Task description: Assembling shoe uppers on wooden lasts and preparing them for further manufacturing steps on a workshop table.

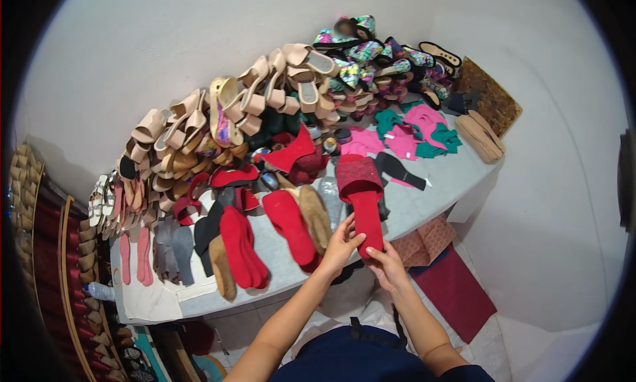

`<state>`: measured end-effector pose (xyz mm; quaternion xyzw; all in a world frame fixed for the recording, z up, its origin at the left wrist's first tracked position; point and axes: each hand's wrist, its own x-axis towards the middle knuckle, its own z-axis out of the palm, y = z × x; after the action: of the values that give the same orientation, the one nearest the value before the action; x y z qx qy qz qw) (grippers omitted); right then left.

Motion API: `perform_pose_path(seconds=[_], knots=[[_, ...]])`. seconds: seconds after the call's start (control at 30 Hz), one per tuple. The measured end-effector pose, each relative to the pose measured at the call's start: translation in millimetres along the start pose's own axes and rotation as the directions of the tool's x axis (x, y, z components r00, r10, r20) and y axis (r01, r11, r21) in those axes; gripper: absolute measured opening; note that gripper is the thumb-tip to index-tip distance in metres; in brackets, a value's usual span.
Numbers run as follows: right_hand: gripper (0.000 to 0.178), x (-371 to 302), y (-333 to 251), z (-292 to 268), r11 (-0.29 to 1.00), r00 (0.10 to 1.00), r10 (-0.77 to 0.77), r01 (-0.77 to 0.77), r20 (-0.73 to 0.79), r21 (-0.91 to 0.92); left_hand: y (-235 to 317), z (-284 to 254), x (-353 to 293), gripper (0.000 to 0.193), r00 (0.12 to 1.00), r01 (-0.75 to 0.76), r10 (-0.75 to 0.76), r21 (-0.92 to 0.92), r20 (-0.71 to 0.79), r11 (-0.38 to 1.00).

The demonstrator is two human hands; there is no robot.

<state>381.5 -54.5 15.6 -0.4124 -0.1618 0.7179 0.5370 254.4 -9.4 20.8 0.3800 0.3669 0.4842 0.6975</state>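
Note:
A red slide sandal with a wide, textured red strap points away from me above the table's front edge. My left hand grips the left side of its heel end, thumb on top of the footbed. My right hand holds the heel from the right, its thumb near the back rim. The fingers beneath the sole are partly hidden. Left of the sandal lie a stack of red soles and a tan shoe last. Another stack of red soles lies farther left.
Beige heeled sandals and patterned shoes are piled along the wall side of the table. Pink scraps and tan soles lie at the right. Shelves of shoe lasts stand left; maroon material lies below, on the right.

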Motion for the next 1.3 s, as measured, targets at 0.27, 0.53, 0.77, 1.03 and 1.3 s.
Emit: perform_pose_path(seconds=[0.27, 0.53, 0.77, 1.03, 1.3], knots=[[0.035, 89, -80, -126, 0.994, 0.995, 0.089, -0.086, 0.040, -0.070, -108, 83, 94, 0.051, 0.987, 0.045, -0.039, 0.036, -0.159, 0.998], [0.033, 132, -124, -167, 0.911, 0.926, 0.360, -0.324, 0.110, -0.256, -125, 106, 137, 0.048, 0.944, 0.165, -0.146, 0.040, -0.295, 0.986], [0.041, 178, -117, -223, 0.331, 0.973, 0.073, 0.181, 0.217, -0.926, -136, 103, 149, 0.053, 0.927, 0.248, -0.162, 0.229, -0.337, 0.941], [0.031, 163, -136, -196, 0.756, 0.972, 0.193, -0.060, 0.134, -0.652, -141, 101, 124, 0.038, 0.868, 0.300, -0.216, 0.124, -0.448, 0.946], [0.026, 162, -133, -188, 0.715, 0.968, 0.249, -0.154, 0.042, -0.682, -140, 103, 121, 0.020, 0.866, 0.291, -0.224, 0.086, -0.448, 0.953]])
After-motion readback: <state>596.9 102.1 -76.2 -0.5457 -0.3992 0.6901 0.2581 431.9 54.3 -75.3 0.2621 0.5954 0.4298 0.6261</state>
